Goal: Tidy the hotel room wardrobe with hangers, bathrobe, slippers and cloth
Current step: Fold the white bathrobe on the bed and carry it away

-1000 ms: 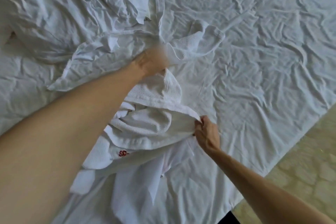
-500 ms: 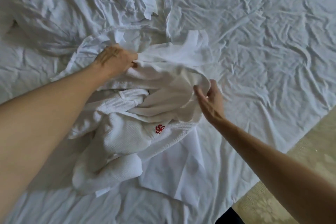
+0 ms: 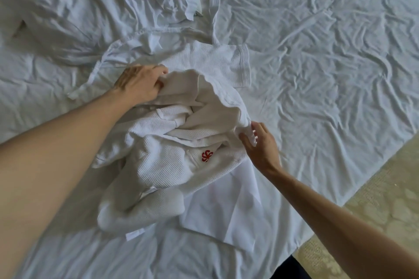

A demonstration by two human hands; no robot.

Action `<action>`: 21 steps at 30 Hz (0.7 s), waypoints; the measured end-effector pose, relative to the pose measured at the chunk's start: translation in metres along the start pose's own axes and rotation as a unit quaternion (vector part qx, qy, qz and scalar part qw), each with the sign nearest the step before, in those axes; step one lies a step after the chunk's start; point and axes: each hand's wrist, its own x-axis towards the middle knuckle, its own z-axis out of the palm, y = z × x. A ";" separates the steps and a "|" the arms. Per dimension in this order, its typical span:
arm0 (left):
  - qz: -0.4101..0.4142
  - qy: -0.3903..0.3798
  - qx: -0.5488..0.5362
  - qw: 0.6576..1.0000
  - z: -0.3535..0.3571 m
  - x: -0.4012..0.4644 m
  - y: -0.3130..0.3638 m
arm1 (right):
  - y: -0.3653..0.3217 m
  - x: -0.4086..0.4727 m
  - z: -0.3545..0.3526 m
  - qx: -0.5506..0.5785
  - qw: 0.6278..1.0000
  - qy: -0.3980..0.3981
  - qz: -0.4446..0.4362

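Rumpled white bedsheet (image 3: 317,63), patterned carpet (image 3: 374,210) at right. White waffle bathrobe (image 3: 163,165) bunched mid-bed, red logo (image 3: 207,156) up. Left hand (image 3: 140,84) grips robe's far fold; right hand (image 3: 260,145) pinches its right edge.

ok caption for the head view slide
Both hands, left and right, grip a white waffle bathrobe on a rumpled bedsheet.

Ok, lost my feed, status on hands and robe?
Left hand grips bathrobe edge. Right hand pinches the other edge. Robe bunched on bed sheet. Nothing in the way.
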 end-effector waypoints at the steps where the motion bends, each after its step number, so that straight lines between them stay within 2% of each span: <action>1: 0.002 -0.005 -0.012 1.000 -0.001 -0.001 0.005 | -0.001 0.002 0.001 -0.001 1.000 0.002 0.018; 4: 0.009 -0.015 -0.030 0.999 0.001 -0.004 0.013 | -0.006 0.007 0.003 0.070 0.989 0.040 0.122; 6: -0.023 -0.006 -0.043 0.999 -0.004 -0.010 0.017 | -0.018 0.014 -0.002 0.135 0.968 0.093 0.190; 8: -0.071 0.017 -0.063 0.995 -0.017 -0.015 0.014 | -0.039 0.025 -0.013 0.179 0.952 0.119 0.216; 10: -0.100 0.052 -0.089 0.990 -0.042 -0.023 0.009 | -0.070 0.039 -0.029 0.207 0.950 0.106 0.208; 13: -0.130 0.100 -0.079 0.983 -0.104 -0.041 -0.006 | -0.136 0.061 -0.065 0.236 0.959 0.072 0.136; 17: -0.207 0.168 -0.033 0.963 -0.218 -0.088 -0.035 | -0.237 0.076 -0.141 0.204 0.979 0.002 -0.011; 21: -0.270 0.240 -0.038 0.932 -0.345 -0.163 -0.062 | -0.337 0.074 -0.235 0.041 0.980 -0.076 -0.178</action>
